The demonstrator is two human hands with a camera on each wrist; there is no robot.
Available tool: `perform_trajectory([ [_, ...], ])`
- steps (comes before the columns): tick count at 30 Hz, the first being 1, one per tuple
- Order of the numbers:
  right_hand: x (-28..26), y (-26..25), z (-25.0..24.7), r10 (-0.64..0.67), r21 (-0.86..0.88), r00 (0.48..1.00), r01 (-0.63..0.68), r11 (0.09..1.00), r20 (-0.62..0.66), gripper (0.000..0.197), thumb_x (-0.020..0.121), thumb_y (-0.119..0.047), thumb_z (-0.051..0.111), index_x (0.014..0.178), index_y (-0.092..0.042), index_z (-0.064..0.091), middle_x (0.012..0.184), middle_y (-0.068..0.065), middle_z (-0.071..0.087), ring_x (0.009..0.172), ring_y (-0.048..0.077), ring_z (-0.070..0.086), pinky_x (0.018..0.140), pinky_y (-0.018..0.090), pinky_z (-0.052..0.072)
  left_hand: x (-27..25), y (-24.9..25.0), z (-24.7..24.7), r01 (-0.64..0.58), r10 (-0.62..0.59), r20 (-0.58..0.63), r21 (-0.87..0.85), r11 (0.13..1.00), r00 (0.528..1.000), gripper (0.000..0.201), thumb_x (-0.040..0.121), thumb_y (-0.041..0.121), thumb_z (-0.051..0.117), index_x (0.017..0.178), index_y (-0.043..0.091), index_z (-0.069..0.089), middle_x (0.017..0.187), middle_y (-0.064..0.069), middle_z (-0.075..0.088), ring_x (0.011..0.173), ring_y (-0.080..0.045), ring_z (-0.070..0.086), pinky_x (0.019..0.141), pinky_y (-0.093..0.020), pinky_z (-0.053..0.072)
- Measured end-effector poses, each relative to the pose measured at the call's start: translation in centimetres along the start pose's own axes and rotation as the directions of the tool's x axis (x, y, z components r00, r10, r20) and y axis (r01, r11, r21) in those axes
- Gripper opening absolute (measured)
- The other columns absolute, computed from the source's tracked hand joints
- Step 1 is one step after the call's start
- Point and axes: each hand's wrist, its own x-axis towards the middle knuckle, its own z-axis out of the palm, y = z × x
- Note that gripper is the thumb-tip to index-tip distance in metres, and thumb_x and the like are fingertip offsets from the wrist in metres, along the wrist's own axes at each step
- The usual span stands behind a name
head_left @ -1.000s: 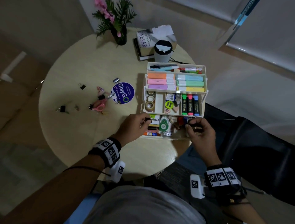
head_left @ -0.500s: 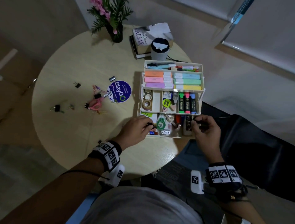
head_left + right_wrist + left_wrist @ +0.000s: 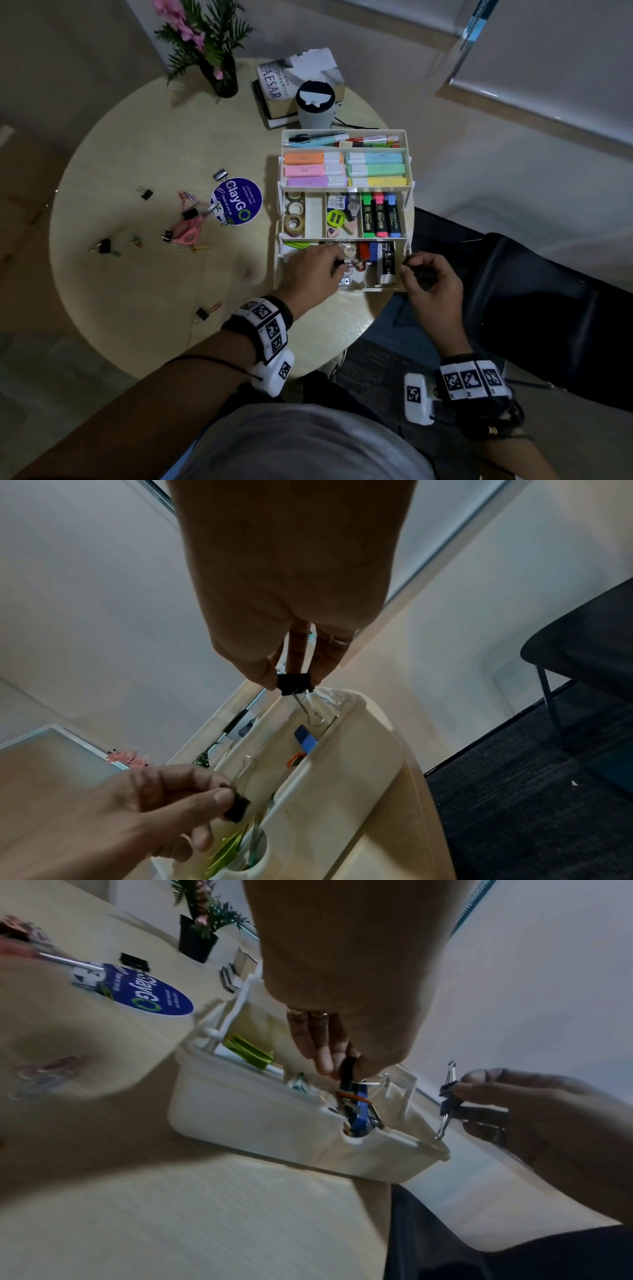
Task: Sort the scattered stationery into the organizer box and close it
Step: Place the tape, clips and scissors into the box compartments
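Two small black metal binder clips are in hand, one per hand, both over the nearest tray of the white plastic tiered organizer box (image 3: 346, 289), which stands open at about three o'clock on the round pale wooden table (image 3: 137, 171). The left hand (image 3: 308, 274) pinches its black binder clip (image 3: 236, 808) between thumb and forefinger, low inside the tray's middle section, likely to set it among the small items there. The right hand (image 3: 431, 284) pinches the second binder clip (image 3: 294, 684) by its black body, wire handles hanging down, just above the tray's right end, seemingly waiting its turn. More loose binder clips (image 3: 146, 193) and a pink pair of scissors (image 3: 186, 231) lie scattered around nine o'clock, so sorting appears far from finished.
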Motion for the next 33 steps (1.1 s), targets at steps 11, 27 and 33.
perform_trajectory([
  [11, -0.6, 0.8, 0.5, -0.009, -0.029, 0.997, 0.011, 1.0, 0.073, 0.019, 0.091, -0.002, 0.077, 0.1, -0.015, 0.066, 0.103, 0.002, 0.07, 0.087, 0.02, 0.067, 0.077, 0.028, 0.055, 1.1, 0.0, 1.8, 0.045, -0.076, 0.105, 0.274, 0.961, 0.992, 0.017, 0.1, 0.031, 0.06, 0.103, 0.018, 0.07, 0.096, -0.008, 0.076, 0.089, -0.032, 0.072, 0.069, -0.037, 0.052],
  [27, -0.8, 0.6, 1.9, 0.003, -0.032, 0.995, 0.0, 0.999, 0.103, 0.019, 0.092, -0.008, 0.077, 0.098, -0.022, 0.066, 0.1, 0.001, 0.069, 0.09, 0.024, 0.068, 0.079, 0.048, 0.06, 0.3, 0.3, 1.6, -0.335, 0.187, 0.404, 0.334, 0.881, 0.895, 0.04, 0.09, 0.003, 0.058, 0.127, 0.018, 0.065, 0.103, -0.011, 0.061, 0.093, -0.032, 0.063, 0.072, -0.041, 0.051],
  [33, -1.0, 0.3, 2.4, 0.002, -0.047, 0.995, 0.003, 0.999, 0.103, 0.017, 0.092, -0.008, 0.077, 0.097, -0.021, 0.067, 0.1, -0.001, 0.069, 0.092, 0.024, 0.068, 0.08, 0.051, 0.058, 2.0, 0.2, 1.3, -0.223, 0.076, 0.399, 0.338, 0.914, 0.914, 0.007, 0.096, 0.02, 0.07, 0.101, 0.019, 0.075, 0.096, -0.006, 0.071, 0.091, -0.028, 0.07, 0.064, -0.033, 0.037],
])
